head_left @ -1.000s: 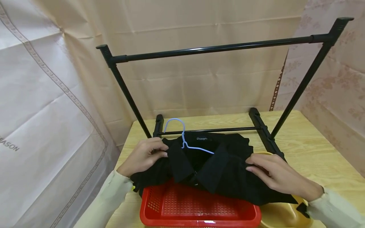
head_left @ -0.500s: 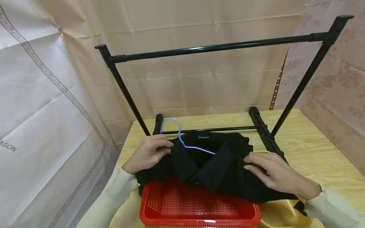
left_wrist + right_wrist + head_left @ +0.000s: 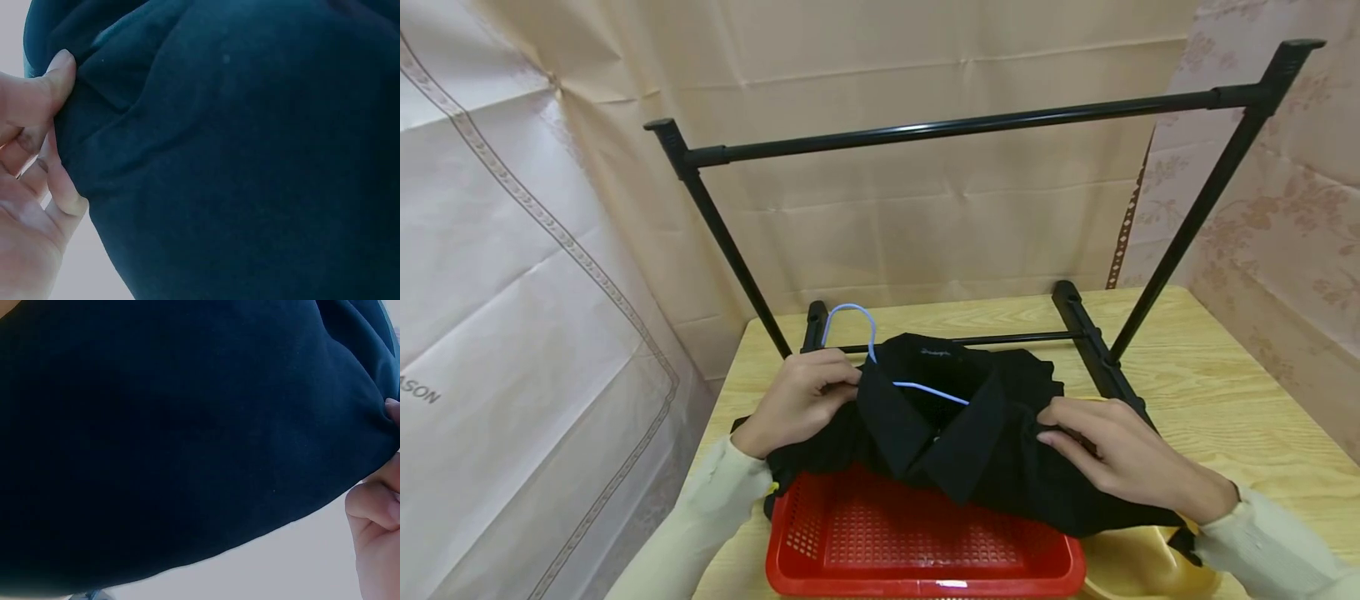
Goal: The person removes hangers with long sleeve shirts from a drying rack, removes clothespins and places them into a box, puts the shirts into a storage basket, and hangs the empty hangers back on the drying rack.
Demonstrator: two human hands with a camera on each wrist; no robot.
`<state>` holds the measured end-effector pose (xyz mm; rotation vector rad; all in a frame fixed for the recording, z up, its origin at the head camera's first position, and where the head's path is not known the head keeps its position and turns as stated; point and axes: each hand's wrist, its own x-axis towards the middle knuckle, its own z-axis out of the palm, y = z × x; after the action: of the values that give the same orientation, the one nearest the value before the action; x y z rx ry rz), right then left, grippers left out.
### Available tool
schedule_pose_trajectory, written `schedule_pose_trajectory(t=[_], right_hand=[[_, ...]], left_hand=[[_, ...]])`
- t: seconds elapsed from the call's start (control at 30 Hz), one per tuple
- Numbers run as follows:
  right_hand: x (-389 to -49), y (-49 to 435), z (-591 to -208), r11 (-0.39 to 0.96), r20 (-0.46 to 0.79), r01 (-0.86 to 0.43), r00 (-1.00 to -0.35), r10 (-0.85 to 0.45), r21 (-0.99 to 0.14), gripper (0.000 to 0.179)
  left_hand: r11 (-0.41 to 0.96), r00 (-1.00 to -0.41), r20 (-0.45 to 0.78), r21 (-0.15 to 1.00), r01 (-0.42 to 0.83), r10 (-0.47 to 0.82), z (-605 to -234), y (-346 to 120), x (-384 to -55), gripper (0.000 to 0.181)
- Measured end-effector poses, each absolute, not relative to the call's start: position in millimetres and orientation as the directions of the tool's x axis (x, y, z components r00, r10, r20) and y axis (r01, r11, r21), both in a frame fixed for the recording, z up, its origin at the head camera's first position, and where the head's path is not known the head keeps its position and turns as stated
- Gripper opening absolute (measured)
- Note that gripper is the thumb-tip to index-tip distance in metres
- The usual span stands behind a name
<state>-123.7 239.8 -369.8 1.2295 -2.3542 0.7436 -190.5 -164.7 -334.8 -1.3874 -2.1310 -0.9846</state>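
A beige cloth point(image 3: 880, 225) hung behind everything, with a white cloth point(image 3: 550, 333) at the left and a flowered one point(image 3: 1285, 200) at the right. Before them stood the table point(image 3: 1240, 417), its pale top grained like wood. The black rack point(image 3: 970, 127) stood upright on it, its feet toward the back. In front of the rack's low bar lay the black shirt point(image 3: 977, 458), collar up and neck open, spread across the back of the red basket point(image 3: 925, 587) and over part of the yellow bowl point(image 3: 1138, 562) just beside it. The left hand point(image 3: 808, 396) pinched the shirt between thumb and fingers, right by the collar; the right hand point(image 3: 1120, 454) pinched it in the same narrow way, out toward the opposite shoulder. Both wrist views showed dark fabric gathered at the fingers. The blue hanger point(image 3: 931, 391) sat partly inside the shirt: its hook rose beyond the collar near the left hand, and one arm crossed the neck opening. Inside the neck showed a small label point(image 3: 936, 352).
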Motion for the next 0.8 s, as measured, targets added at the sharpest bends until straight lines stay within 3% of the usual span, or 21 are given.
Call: schedule_pose_trajectory(t=[0.33, 0.5, 0.6, 0.67, 0.8], right_hand=[[-123.1, 235.6, -369.3, 0.459, 0.559, -0.846, -0.527, -0.641, -0.272, 0.015], [-122.9, 233.2, -369.1, 0.454, 0.567, -0.85, -0.519, -0.64, -0.265, 0.002], [-122.3, 233.6, -370.3, 0.463, 0.567, -0.846, -0.525, -0.635, -0.264, 0.011], [-121.5, 234.8, -371.6, 0.477, 0.561, -0.836, -0.539, -0.628, -0.27, 0.005], [-119.3, 238.1, -373.8, 0.499, 0.567, -0.821, -0.558, -0.605, -0.276, 0.023]], left_hand=[[0.314, -0.436, 0.658, 0.303, 0.9, 0.614, -333.3, -163.9, -188.9, 0.022], [0.345, -0.465, 0.658, 0.315, 0.884, 0.592, -336.6, -168.8, -185.6, 0.022], [0.341, -0.47, 0.659, 0.325, 0.882, 0.587, -338.6, -170.3, -183.4, 0.023], [0.339, -0.469, 0.656, 0.325, 0.883, 0.591, -339.1, -171.1, -182.7, 0.023], [0.342, -0.47, 0.656, 0.324, 0.882, 0.59, -340.1, -174.7, -183.0, 0.023]])
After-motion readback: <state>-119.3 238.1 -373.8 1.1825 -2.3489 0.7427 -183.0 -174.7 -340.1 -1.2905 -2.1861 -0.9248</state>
